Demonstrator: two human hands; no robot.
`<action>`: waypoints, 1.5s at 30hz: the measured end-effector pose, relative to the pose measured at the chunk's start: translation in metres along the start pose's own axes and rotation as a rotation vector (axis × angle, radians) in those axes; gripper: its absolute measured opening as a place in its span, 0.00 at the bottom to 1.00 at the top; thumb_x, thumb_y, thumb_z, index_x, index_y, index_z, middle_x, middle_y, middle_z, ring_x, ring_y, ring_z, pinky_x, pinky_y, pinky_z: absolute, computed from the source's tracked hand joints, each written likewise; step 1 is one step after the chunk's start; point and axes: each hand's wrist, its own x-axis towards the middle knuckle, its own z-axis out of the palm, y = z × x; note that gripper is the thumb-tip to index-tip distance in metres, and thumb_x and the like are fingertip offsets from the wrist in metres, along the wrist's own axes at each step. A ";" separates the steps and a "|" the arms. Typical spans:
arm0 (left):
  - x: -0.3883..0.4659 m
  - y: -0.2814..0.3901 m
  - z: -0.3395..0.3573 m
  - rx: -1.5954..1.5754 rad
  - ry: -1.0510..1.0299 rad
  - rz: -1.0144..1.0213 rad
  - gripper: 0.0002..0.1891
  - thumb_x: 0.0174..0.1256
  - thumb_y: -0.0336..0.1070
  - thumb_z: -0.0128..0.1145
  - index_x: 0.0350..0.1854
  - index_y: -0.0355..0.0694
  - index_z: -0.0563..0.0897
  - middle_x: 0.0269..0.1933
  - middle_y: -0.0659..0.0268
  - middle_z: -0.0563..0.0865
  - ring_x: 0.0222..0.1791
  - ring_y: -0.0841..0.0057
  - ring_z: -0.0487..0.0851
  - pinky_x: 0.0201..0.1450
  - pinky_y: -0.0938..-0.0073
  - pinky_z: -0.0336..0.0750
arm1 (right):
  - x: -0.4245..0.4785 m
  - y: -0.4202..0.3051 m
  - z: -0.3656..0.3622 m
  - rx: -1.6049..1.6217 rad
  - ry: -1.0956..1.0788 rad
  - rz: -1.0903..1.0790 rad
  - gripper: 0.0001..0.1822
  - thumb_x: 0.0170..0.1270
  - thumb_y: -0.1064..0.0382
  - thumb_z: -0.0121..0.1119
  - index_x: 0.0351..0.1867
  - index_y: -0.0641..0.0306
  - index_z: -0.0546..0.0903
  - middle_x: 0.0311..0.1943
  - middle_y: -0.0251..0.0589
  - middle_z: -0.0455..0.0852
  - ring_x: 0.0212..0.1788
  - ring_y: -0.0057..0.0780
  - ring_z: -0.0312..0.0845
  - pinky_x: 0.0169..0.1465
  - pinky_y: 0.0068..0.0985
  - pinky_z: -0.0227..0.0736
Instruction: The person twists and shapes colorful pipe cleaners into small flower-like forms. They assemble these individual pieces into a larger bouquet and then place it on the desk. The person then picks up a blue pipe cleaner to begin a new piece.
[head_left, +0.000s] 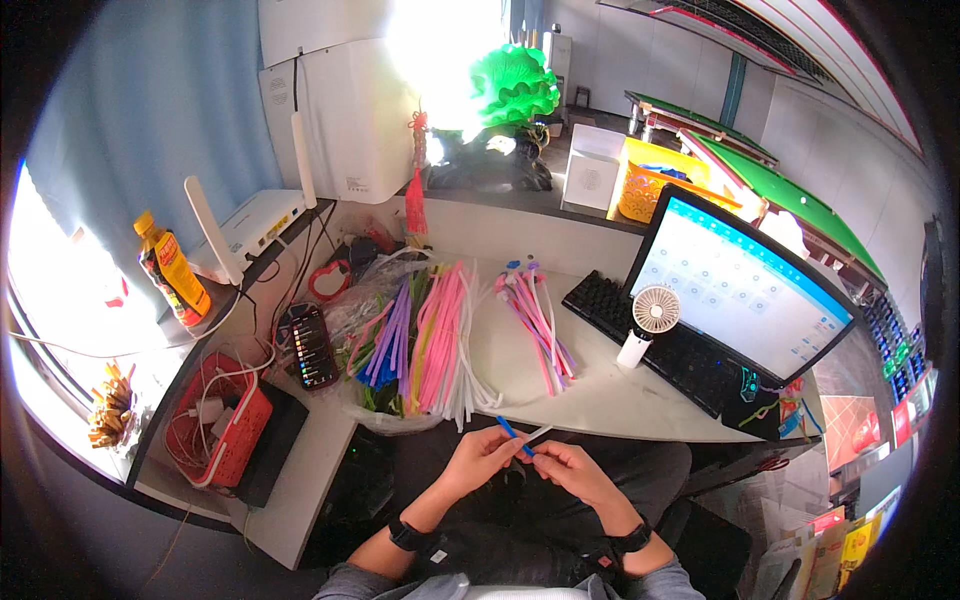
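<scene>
My left hand pinches a blue pipe cleaner between thumb and fingers, above my lap. Close beside it, my right hand grips the same blue stem near its lower end. A short white pipe cleaner sticks out between the two hands and appears to cross the blue one; the crossing is partly hidden by my fingers. Beyond the hands, pink pipe cleaners, purple ones and white ones lie on a clear plastic bag. Right of them rests a bundle of pipe-cleaner stems with coloured tops.
On the white desk stand a handheld fan, a keyboard and a monitor. Leftward are a smartphone, a red basket of cables, a router and a drink bottle.
</scene>
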 end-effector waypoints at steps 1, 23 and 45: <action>-0.001 -0.002 0.000 -0.036 0.023 0.006 0.10 0.61 0.36 0.49 0.33 0.33 0.77 0.25 0.70 0.79 0.21 0.90 0.68 0.22 0.89 0.62 | 0.001 0.000 0.000 0.020 -0.029 -0.028 0.10 0.61 0.62 0.47 0.38 0.64 0.76 0.21 0.27 0.71 0.23 0.11 0.62 0.25 0.10 0.56; -0.021 -0.031 0.024 0.470 -0.173 0.092 0.06 0.55 0.30 0.52 0.27 0.33 0.72 0.24 0.62 0.82 0.22 0.81 0.77 0.25 0.81 0.70 | -0.003 0.004 -0.033 -0.567 -0.017 -0.224 0.10 0.53 0.59 0.55 0.29 0.66 0.76 0.22 0.43 0.79 0.26 0.31 0.76 0.30 0.25 0.68; -0.027 -0.009 0.001 -0.072 -0.344 -0.163 0.05 0.59 0.34 0.51 0.30 0.38 0.74 0.25 0.70 0.78 0.20 0.91 0.68 0.20 0.90 0.58 | -0.011 0.023 -0.016 -0.327 -0.146 -0.186 0.08 0.57 0.64 0.52 0.33 0.66 0.77 0.24 0.35 0.79 0.27 0.18 0.71 0.33 0.18 0.66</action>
